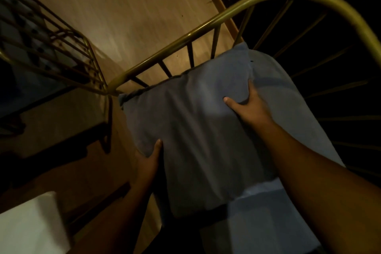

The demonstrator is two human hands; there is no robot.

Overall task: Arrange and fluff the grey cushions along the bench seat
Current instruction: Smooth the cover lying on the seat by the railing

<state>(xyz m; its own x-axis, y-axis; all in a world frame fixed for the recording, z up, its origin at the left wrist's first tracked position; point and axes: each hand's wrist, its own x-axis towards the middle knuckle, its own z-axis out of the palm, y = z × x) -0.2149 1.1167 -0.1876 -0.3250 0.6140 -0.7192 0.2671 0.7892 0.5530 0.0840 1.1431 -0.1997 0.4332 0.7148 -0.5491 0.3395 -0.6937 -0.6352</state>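
Observation:
A grey cushion (195, 130) stands tilted against the brass-coloured curved back rail (185, 36) of the seat, filling the middle of the view. My left hand (149, 161) grips its lower left edge, thumb on the front face. My right hand (249, 105) clasps its upper right part, thumb on the front and fingers pressed into the fabric. A second grey cushion (288, 88) shows behind it on the right. A lighter grey seat pad (257, 212) lies below, partly hidden by my right forearm.
Another brass wire-frame seat (51, 47) with a dark patterned cushion stands at the left. Wooden floor (127, 16) runs behind the rail, with a grey round shape at the top. A white block (31, 227) sits at the bottom left. The right side is dark.

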